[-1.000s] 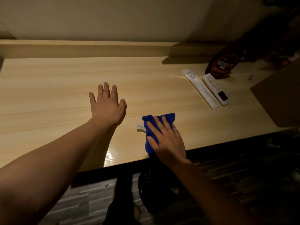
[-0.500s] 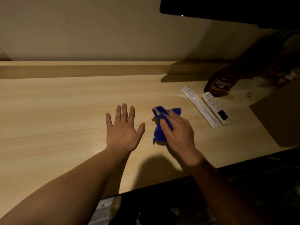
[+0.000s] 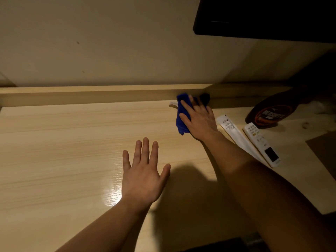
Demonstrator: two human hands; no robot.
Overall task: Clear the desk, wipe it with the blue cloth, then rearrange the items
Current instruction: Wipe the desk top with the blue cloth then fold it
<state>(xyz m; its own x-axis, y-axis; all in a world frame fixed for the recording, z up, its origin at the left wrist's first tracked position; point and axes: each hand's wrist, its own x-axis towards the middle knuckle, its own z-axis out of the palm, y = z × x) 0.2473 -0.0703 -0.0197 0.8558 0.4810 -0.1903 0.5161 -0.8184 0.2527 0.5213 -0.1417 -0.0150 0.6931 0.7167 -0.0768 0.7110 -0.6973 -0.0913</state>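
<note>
Best to press flat and overlap strokes right up to the far edge. The right hand (image 3: 200, 120), fingers straight and spread, presses the cloth (image 3: 182, 113) onto the counter (image 3: 63, 142) there. The left hand (image 3: 143, 175), open and holding nothing, lies nearer, well apart from the cloth.

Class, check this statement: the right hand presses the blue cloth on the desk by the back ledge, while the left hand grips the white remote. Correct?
Not quite. In the head view the left hand lies flat and open on the desk, gripping nothing; the white remote lies well apart. The rest stands.
</note>
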